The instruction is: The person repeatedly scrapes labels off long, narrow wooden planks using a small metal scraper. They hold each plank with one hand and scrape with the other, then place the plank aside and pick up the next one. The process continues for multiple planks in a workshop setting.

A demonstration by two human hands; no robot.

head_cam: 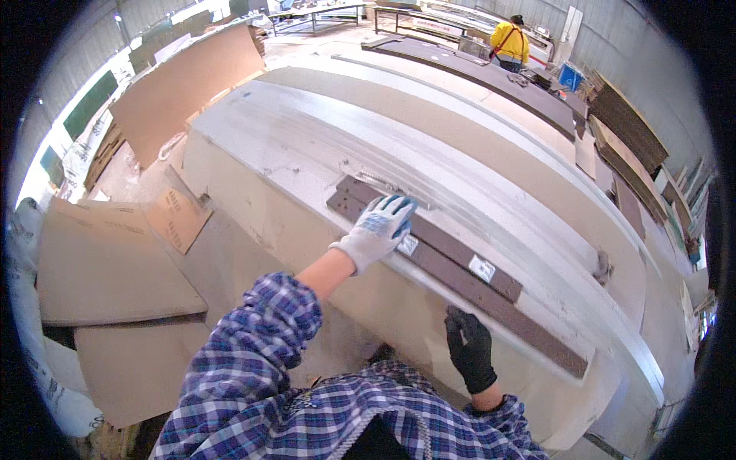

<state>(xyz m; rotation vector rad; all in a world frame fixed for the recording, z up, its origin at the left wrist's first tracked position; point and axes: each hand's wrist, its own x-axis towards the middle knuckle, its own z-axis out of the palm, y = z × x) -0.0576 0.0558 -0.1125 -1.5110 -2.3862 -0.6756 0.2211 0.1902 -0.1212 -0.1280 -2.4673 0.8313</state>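
Note:
My left hand (379,225), in a white glove with blue coating, lies over two long dark brown boards, its fingers bent across them. Whether it grips or only rests there, I cannot tell. The far board (443,237) is the shorter at the right end; the near board (517,315) reaches further right. Each carries a white label, one label (482,268) on the far board. Both boards lie along the near edge of a large pale panel stack (299,135). My right hand (470,348), in a black glove, hangs beside that edge, holding nothing, fingers loosely bent.
Cardboard sheets (115,259) lie at my left, with a large brown sheet (190,86) leaning behind. A crumpled grey rag (602,267) sits on the panels at right. Across the room, a person in yellow (509,43) stands by a long dark-topped table (460,69).

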